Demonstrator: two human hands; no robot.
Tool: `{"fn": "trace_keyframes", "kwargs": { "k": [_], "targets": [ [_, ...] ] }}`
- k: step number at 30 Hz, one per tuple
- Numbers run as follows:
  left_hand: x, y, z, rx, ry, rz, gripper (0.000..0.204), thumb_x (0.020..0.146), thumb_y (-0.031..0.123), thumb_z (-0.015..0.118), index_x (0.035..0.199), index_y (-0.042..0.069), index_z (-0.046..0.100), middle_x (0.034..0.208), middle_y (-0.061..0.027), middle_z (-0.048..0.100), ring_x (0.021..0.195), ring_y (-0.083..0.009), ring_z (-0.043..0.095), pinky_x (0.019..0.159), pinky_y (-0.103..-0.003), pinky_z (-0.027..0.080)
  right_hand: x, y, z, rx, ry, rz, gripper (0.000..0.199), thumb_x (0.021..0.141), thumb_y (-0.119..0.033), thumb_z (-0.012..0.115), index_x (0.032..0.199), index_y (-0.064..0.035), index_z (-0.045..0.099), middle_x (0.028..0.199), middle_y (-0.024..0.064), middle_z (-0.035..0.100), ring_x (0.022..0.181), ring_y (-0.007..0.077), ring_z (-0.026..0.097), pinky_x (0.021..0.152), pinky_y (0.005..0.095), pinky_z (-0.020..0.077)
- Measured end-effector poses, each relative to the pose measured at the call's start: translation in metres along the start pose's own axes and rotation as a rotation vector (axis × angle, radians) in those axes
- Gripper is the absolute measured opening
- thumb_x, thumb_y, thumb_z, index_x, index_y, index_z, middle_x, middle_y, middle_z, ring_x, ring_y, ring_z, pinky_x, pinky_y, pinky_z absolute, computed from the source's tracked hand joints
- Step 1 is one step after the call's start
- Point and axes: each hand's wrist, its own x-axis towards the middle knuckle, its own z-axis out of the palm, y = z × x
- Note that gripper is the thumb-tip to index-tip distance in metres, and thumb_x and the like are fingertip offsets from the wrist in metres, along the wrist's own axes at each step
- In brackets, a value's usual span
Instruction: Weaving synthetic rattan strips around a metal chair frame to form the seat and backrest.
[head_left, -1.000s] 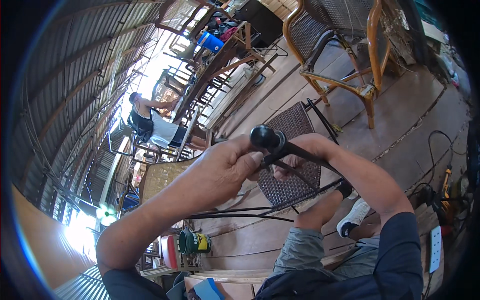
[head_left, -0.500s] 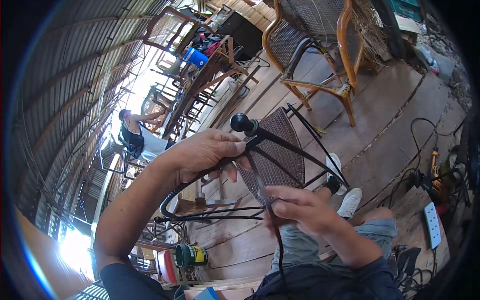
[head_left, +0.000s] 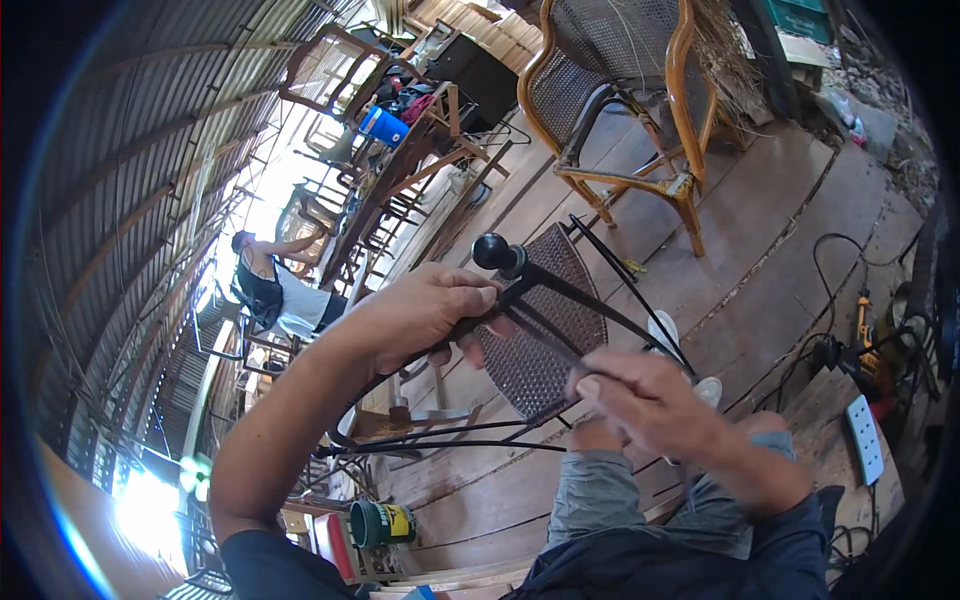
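Note:
My left hand point(head_left: 435, 312) is closed around a dark tubular chair frame point(head_left: 590, 300), near a corner topped by a round black ball point(head_left: 490, 250). The thumb presses on the bar just below that ball. A thin, flat dark strip point(head_left: 545, 330) comes out from under the left fingers and stretches to my right hand point(head_left: 650, 400). That hand pinches the strip and is smeared by motion. Behind the strip lies the frame's brown woven panel point(head_left: 545, 362), partly hidden by my hands. The strip's far end is hard to make out.
Ahead stands a rattan armchair point(head_left: 690, 100) on the plank floor point(head_left: 470, 490). At the right are a white power strip point(head_left: 862, 438), a yellow power tool point(head_left: 865, 320) and cables. A green bucket point(head_left: 368, 524) sits lower left. Another person point(head_left: 290, 290) works beside a long table.
My right hand has moved right and slightly up, drawing the strip from hanging downward to a diagonal line. My left hand stays on the frame. The view has shifted slightly.

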Motion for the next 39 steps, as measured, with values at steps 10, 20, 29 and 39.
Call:
{"fn": "trace_keyframes", "kwargs": {
  "k": [10, 20, 29, 39],
  "targets": [
    [-0.007, -0.025, 0.02, 0.621, 0.534, 0.539, 0.024, 0.091, 0.013, 0.043, 0.105, -0.003, 0.055, 0.077, -0.0089, 0.061, 0.063, -0.0129, 0.058, 0.06, -0.027, 0.048, 0.219, -0.065, -0.065, -1.151, -0.207, -0.606, 0.032, 0.07, -0.026, 0.069, 0.056, -0.0027, 0.052, 0.048, 0.0058, 0.05, 0.047, 0.0156, 0.053, 0.045, 0.0322, 0.0408],
    [-0.071, -0.069, -0.011, 0.593, 0.42, 0.109, 0.031, 0.087, 0.026, 0.054, 0.108, 0.003, 0.055, 0.082, -0.0122, 0.061, 0.07, -0.019, 0.06, 0.065, -0.031, 0.047, 0.173, 0.084, -0.065, -0.155, -0.311, 0.32, 0.023, 0.081, -0.029, 0.062, 0.07, -0.0083, 0.06, 0.062, -0.003, 0.054, 0.053, 0.0032, 0.052, 0.046, 0.0171, 0.0388],
    [-0.017, -0.022, 0.025, 0.852, 0.44, 0.486, 0.042, 0.087, 0.028, 0.052, 0.122, 0.005, 0.051, 0.1, -0.0214, 0.062, 0.091, -0.0339, 0.061, 0.083, -0.039, 0.045, 0.155, 0.079, -0.068, -0.122, -0.369, 0.414, 0.017, 0.079, -0.027, 0.063, 0.076, -0.0106, 0.06, 0.059, -0.0035, 0.051, 0.044, 0.0049, 0.046, 0.037, 0.0202, 0.0329],
    [-0.019, -0.007, 0.009, 0.619, 0.215, 0.217, 0.049, 0.082, 0.026, 0.052, 0.128, 0.009, 0.049, 0.091, -0.0126, 0.063, 0.077, -0.0163, 0.06, 0.071, -0.031, 0.049, 0.107, 0.159, -0.056, -0.291, 0.481, -0.544, 0.031, 0.08, -0.031, 0.064, 0.088, -0.0013, 0.062, 0.079, 0.0072, 0.063, 0.072, 0.0138, 0.058, 0.07, 0.0275, 0.0452]
  ]
}}
